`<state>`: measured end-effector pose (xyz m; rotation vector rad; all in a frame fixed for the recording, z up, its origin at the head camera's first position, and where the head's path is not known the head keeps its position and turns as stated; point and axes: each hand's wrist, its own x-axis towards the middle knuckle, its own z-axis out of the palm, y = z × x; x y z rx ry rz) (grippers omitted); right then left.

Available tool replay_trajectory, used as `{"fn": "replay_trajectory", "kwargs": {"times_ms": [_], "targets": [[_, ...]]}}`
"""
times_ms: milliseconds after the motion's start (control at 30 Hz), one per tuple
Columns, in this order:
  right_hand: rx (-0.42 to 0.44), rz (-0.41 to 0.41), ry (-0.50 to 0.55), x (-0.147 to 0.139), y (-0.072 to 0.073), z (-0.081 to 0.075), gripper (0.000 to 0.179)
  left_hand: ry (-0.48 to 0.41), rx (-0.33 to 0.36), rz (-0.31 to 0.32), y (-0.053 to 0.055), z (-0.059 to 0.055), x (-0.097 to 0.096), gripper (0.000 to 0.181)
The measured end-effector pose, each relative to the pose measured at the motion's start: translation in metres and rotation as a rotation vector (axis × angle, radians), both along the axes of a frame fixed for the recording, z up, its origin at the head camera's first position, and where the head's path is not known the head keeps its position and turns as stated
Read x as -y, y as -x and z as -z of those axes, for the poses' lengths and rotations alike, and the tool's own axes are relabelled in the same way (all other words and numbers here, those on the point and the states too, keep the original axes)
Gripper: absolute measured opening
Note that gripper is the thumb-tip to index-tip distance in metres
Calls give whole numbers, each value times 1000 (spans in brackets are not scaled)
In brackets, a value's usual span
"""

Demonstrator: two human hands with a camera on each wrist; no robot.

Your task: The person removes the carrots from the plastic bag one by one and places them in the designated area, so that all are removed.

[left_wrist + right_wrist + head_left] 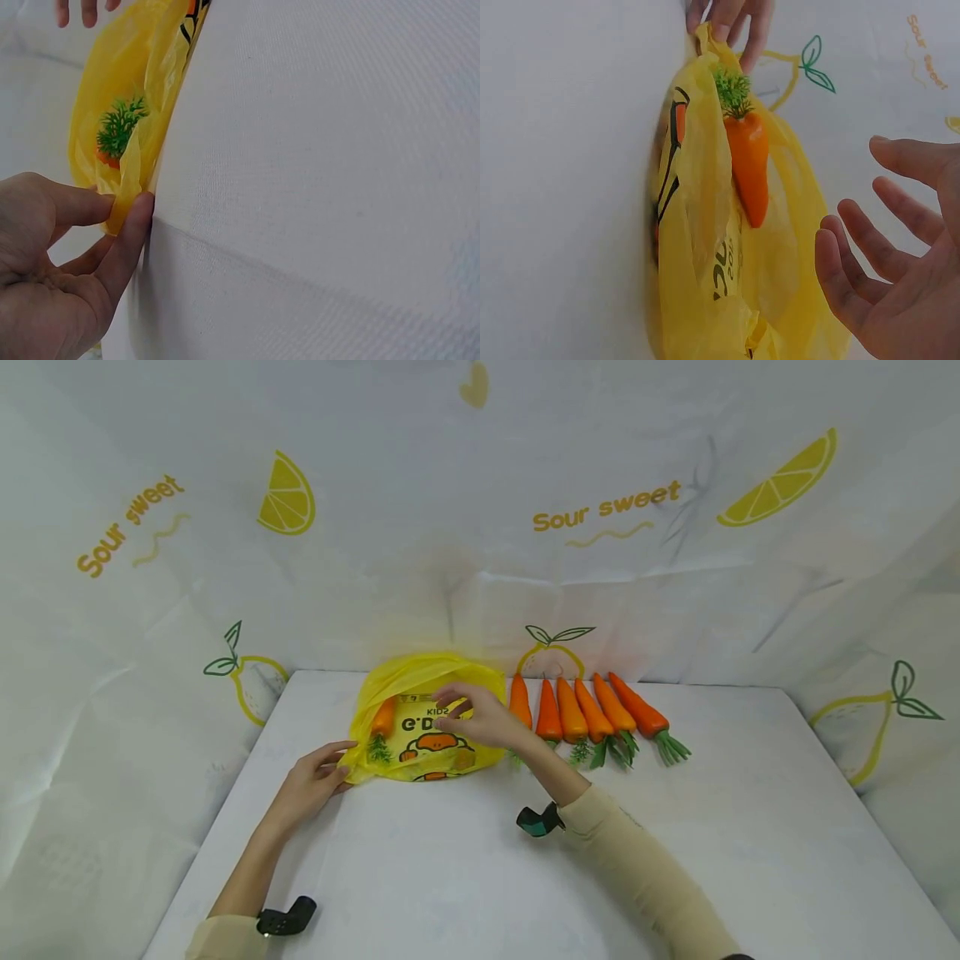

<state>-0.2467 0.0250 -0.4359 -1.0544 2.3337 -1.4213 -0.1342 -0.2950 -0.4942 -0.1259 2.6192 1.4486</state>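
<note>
A yellow plastic bag (472,752) with printed lettering lies on the table, its mouth spread. One orange carrot (748,161) with a green leafy top rests in the bag's opening. My left hand (307,785) pinches the left corner of the bag between thumb and fingers, plain in the left wrist view (82,247). Above the bag hovers my right hand (483,718), fingers relaxed and holding nothing; the right wrist view shows that hand (900,262) apart from the plastic. To its right, several carrots (573,710) lie side by side.
The white table (450,877) stretches toward me, and its far edge meets a white curtain (420,552) with lemon prints. The outermost carrot (637,703) lies slanted at the right end of the row. A black wrist camera (287,917) sits on my left wrist.
</note>
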Motion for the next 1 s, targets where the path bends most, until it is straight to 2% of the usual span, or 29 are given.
{"fn": "replay_trajectory", "kwargs": {"times_ms": [167, 400, 600, 1000], "targets": [[49, -21, -7, 14, -2, 5, 41, -4, 2, -3, 1, 0, 1, 46], [51, -52, -4, 35, -1, 12, 39, -8, 11, -11, 1, 2, 0, 47], [106, -83, 6, 50, -1, 21, 40, -14, 15, -22, 1, 0, 0, 47], [145, -53, -56, 77, -7, 39, 34, -26, 16, -18, 0, 0, 0, 47]]}}
